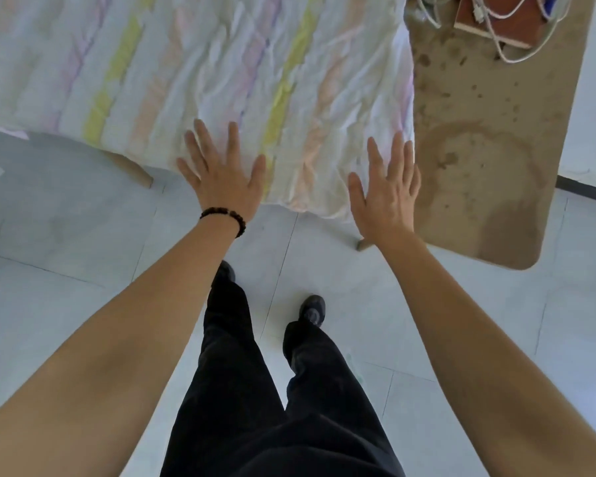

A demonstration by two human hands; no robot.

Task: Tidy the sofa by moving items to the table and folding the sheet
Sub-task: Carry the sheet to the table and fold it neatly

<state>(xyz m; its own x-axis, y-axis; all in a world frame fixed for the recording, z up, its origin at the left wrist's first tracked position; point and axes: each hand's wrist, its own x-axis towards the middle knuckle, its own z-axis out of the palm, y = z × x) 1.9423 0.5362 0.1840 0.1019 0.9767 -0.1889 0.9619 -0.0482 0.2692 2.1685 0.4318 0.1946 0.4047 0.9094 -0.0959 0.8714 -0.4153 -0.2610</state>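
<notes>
A pale sheet (200, 70) with pastel stripes lies spread over a low surface and hangs over its near edge. My left hand (222, 170), a bead bracelet on its wrist, lies flat with spread fingers on the sheet near that edge. My right hand (387, 187) is flat with straight fingers at the sheet's right near corner, beside the brown table (479, 149). Neither hand holds anything.
The stained brown table stands to the right of the sheet; a red-brown book (510, 24) and tangled white cables (516, 49) lie at its far end. Wooden legs (135, 168) show under the sheet. My legs and dark shoes (312, 309) stand on pale floor tiles.
</notes>
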